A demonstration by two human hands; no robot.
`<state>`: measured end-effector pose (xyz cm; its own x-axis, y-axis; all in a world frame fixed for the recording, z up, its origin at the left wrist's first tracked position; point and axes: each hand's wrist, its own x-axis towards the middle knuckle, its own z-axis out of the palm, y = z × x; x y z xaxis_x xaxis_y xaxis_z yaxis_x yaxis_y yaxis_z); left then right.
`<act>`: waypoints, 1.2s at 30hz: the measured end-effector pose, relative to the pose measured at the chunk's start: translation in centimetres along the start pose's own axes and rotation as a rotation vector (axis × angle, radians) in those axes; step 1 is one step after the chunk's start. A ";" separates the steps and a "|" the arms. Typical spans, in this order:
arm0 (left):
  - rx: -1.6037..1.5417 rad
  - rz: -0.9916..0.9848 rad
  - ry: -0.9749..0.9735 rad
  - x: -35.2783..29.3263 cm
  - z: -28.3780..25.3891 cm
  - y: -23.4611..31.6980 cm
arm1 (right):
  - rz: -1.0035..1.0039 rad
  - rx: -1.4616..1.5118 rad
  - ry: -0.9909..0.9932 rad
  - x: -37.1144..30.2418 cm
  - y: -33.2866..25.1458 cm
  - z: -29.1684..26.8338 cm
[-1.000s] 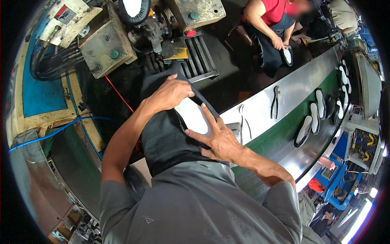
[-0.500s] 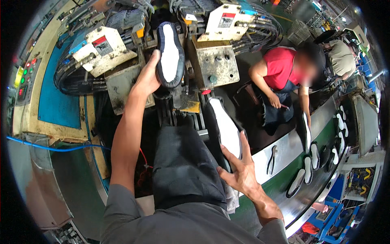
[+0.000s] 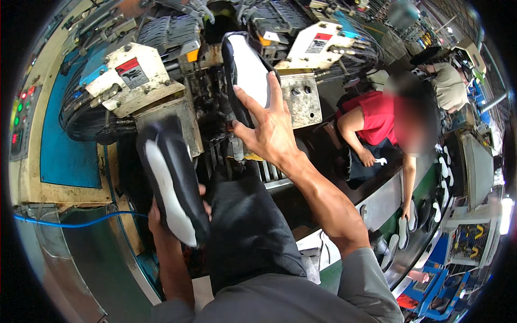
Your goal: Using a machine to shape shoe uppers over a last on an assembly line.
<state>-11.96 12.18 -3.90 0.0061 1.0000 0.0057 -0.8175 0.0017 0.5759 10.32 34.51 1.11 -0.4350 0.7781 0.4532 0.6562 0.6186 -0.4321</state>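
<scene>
Shoes (image 3: 171, 194) (yellow pieces (image 3: 478, 230) in crate (image 3: 464, 263))

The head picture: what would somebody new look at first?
Probably the black shoe at left, its white underside showing, in the left hand. At top middle, the right hand holds a second shoe against the machine. The co-worker's red shirt, at right, stands out too.
</scene>
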 end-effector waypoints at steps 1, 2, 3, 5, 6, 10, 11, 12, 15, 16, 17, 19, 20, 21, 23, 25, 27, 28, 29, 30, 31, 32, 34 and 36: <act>0.042 0.002 0.014 -1.8 -1.4 -0.6 | 0.036 0.006 0.001 0.3 0.2 0.9; 0.045 0.008 0.023 -3.8 -2.8 -1.1 | 0.031 0.014 -0.004 0.6 0.2 1.7; -0.011 -0.012 0.088 -5.6 -4.2 -1.7 | 0.038 0.037 0.024 0.9 0.3 2.2; -0.068 -0.032 0.158 -8.5 -5.8 -3.1 | 0.046 0.061 0.046 0.9 -0.1 2.8; -0.093 -0.051 0.218 -9.5 -6.2 -3.6 | 0.059 0.081 0.029 0.9 -0.4 2.9; -0.084 -0.091 0.322 -12.1 -7.2 -5.7 | 0.063 0.094 0.009 0.0 -0.3 2.9; -0.068 -0.128 0.343 -12.4 -7.1 -6.0 | 0.078 0.131 0.002 -0.4 -0.1 2.8; -0.035 -0.142 0.310 -12.4 -7.2 -6.3 | 0.032 0.051 -0.008 -0.2 0.1 3.0; -0.046 -0.150 0.303 -13.2 -6.2 -7.4 | 0.005 -0.090 -0.072 0.1 -1.0 3.8; -0.059 -0.163 0.330 -13.4 -6.5 -7.7 | 0.000 -0.131 -0.082 -0.2 -1.4 3.9; -0.100 -0.182 0.249 -13.3 -6.8 -7.7 | -0.013 -0.165 -0.089 -0.1 -2.0 3.9; -0.189 -0.229 0.235 -13.8 -7.5 -8.6 | -0.120 -0.286 -0.095 -0.4 -2.3 2.7; -0.191 -0.236 0.215 -13.5 -7.4 -9.1 | -0.217 -0.422 -0.098 -0.4 -2.3 2.0; -0.174 -0.242 0.244 -13.5 -7.5 -9.5 | -0.214 -0.422 -0.097 -0.3 -2.1 1.9; -0.139 -0.277 0.208 -12.9 -7.2 -9.5 | -0.238 -0.424 -0.143 0.1 -1.7 2.0; -0.029 -0.270 0.271 -12.1 -5.8 -10.0 | -0.220 -0.413 -0.171 0.2 -1.8 2.2; 0.083 -0.253 0.335 -11.1 -5.1 -10.2 | -0.229 -0.452 -0.157 0.8 -2.0 2.4; 0.103 -0.231 0.306 -10.6 -5.0 -10.1 | -0.231 -0.447 -0.159 1.6 -2.0 2.5; 0.122 -0.212 0.276 -10.3 -5.1 -10.1 | -0.194 -0.421 -0.196 2.7 -2.2 2.4; 0.113 -0.207 0.276 -10.0 -5.2 -10.0 | -0.157 -0.394 -0.233 3.9 -2.4 2.4; 0.114 -0.211 0.278 -9.6 -5.1 -10.0 | -0.153 -0.392 -0.235 5.2 -2.4 2.5; 0.149 -0.191 0.325 -9.2 -4.8 -10.0 | -0.150 -0.402 -0.241 6.6 -2.3 2.7; 0.189 -0.158 0.375 -7.8 -5.0 -9.5 | -0.170 -0.455 -0.170 8.9 -1.5 3.9; 0.166 -0.242 0.387 -6.8 -5.7 -9.2 | -0.148 -0.456 -0.207 11.4 -1.0 4.3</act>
<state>-7.77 5.42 -13.83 -0.0553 0.9007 -0.4310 -0.7156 0.2652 0.6462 2.08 43.22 3.37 -0.6263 0.7196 0.2999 0.7600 0.6493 0.0292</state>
